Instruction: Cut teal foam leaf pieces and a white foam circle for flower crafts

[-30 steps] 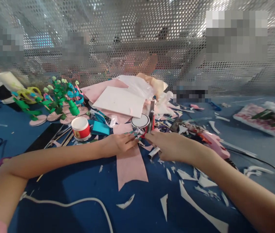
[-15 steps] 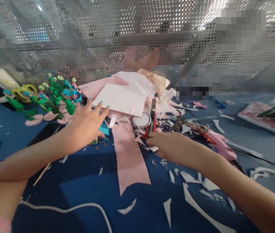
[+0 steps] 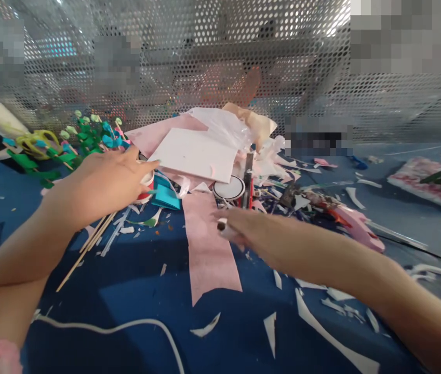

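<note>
My left hand reaches over a red and white cup, its fingers closed around it; most of the cup is hidden behind the hand. Right beside it is a folded blue piece. In my right hand there is a small white tube, its dark open end facing left. That hand hovers over the right edge of a pink strip with a notched near end. Beyond it are a round white disc with a black ring and a black and red tool.
Behind lie a white board, crumpled plastic and paper. Green paper plants and yellow-handled scissors stand left. Wooden sticks, a white cable and white scraps lie nearer. At right is a pink glue gun.
My left hand has gone from the pink strip to the cup and closed on it. The right hand has left the black and red tool, lifting the white tube leftward over the strip.
</note>
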`<state>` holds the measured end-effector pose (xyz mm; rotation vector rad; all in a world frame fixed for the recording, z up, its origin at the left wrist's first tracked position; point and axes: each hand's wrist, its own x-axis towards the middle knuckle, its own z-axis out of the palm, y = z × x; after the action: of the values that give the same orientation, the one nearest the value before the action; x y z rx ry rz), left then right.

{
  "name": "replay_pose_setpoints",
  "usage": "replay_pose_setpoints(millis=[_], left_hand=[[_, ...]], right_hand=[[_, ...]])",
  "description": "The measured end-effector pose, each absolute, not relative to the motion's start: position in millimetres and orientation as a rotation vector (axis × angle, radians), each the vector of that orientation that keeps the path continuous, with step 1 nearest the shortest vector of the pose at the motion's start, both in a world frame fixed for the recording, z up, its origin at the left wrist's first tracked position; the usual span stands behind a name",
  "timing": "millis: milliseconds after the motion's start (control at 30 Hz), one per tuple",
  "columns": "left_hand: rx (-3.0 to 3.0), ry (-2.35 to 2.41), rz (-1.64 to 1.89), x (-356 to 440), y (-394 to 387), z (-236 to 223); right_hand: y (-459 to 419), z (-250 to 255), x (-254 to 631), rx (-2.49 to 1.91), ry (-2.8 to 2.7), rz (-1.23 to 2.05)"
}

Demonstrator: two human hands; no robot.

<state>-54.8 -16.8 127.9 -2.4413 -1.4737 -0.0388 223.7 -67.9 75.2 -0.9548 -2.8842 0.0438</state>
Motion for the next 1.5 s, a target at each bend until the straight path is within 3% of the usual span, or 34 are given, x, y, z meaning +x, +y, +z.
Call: replay_pose_setpoints(millis=[67, 133, 300, 600, 867, 1000, 1167, 1300, 1500], left_hand=[[-2.376, -1.470, -0.017, -43.7, -29.1, 137.0], [-2.300, -1.505, -0.235, -32.7, -36.0, 140.3], [-2.711, -1.265, -0.560, -12.2, -30.1, 125.9], [-3.339, -0.895, -0.262, 3.7, -9.8, 81.6], [-2.980, -1.270, -0.569, -2.9, 15.4, 75.0], [-2.946, -1.331, -0.691, -2.9, 3.4, 88.5], [-3.076, -1.348, -0.512, -4.5, -4.7, 87.4], [-3.160, -1.294, -0.329, -6.7, 0.1, 81.9], [-3.178, -1.179, -0.509, 3.2, -10.8, 82.0]], right_hand=[[-74.8, 60.9, 214.2, -0.774, -3.040, 0.072], [-83.3, 49.3, 203.5, -0.650, -3.127, 0.043], [-108.8, 41.5, 183.9, -0.868, -3.123, 0.001], [-130.3, 21.8, 181.4, -0.959, -3.016, 0.033], [-131.8, 17.9, 182.9, -0.956, -2.995, -0.054], [-122.1, 38.1, 184.1, -0.966, -2.950, 0.026], [-89.3, 83.6, 201.1, -1.063, -2.949, 0.482], [-59.8, 91.1, 215.7, -1.326, -2.826, 0.526], [-44.6, 84.5, 231.7, -1.637, -2.451, 0.507]])
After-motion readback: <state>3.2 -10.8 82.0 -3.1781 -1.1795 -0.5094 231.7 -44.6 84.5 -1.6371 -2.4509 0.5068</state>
